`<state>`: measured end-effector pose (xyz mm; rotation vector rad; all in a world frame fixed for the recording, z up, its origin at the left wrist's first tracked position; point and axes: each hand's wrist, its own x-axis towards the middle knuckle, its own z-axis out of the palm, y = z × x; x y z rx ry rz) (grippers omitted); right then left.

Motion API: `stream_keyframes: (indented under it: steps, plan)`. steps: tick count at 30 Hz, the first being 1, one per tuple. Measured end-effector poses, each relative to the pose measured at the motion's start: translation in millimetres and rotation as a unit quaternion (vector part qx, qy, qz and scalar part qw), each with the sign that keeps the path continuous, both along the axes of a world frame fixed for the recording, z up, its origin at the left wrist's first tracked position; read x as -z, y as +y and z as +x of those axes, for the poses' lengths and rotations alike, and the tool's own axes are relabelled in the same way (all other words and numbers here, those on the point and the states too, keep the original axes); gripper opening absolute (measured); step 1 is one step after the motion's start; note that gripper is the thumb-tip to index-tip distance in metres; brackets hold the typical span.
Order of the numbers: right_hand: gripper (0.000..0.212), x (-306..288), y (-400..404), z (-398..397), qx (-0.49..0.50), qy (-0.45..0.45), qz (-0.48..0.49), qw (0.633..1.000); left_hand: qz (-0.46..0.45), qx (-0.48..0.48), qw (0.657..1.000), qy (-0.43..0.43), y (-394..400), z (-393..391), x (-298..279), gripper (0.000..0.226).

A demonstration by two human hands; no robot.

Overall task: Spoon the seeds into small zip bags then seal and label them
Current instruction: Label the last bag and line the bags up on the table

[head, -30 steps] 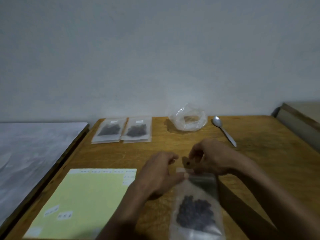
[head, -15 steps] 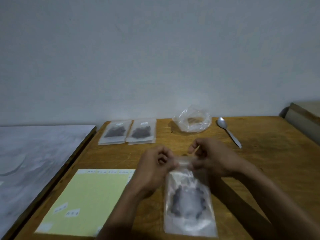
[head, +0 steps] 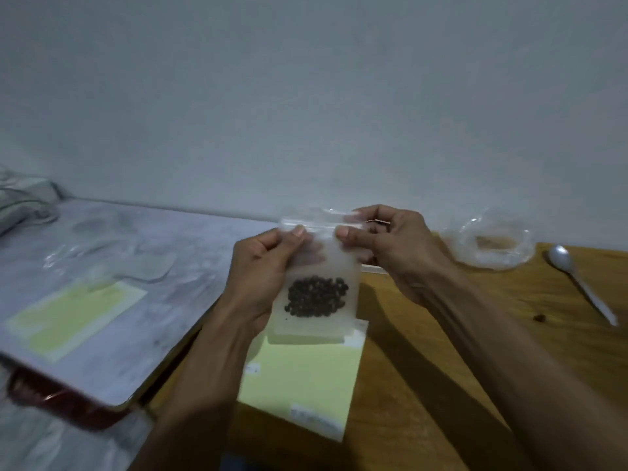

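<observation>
head view: both hands (head: 263,266) (head: 384,246) pinching seed bag (head: 316,283) top

Left hand (head: 263,266) and right hand (head: 384,246) raised close together, thumbs apparently pinching inward, forearms angled up.

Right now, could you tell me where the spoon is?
The spoon lies on the wooden table at far right, just right of the crumpled plastic bag.

Wooden table (head: 441,351), spoon (head: 577,277) (metal), label sheet (head: 306,379)
</observation>
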<state>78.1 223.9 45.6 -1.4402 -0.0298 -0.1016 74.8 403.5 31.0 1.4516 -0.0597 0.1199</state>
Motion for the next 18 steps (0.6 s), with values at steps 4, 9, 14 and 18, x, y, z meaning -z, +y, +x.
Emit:
stream_keyframes:
  steps: [4, 9, 14, 18]
  plan:
    - [0.019, 33, 45, 4, 0.001, 0.004, -0.174, 0.985, -0.01, -0.162, 0.987, -0.012, 44, 6, 7, 0.02]
    - [0.01, 76, 88, -10, -0.175, -0.026, -0.441, 0.88, 0.009, -0.247, 0.969, -0.012, 86, 10, 12, 0.017]
    - [0.026, 87, 120, -13, -0.21, -0.022, -0.497, 0.841, 0.013, -0.255, 0.967, -0.004, 98, 13, 21, 0.018]
    - [0.025, 91, 139, -8, -0.169, -0.021, -0.525, 0.834, 0.009, -0.259, 0.966, -0.003, 104, 14, 23, 0.019]
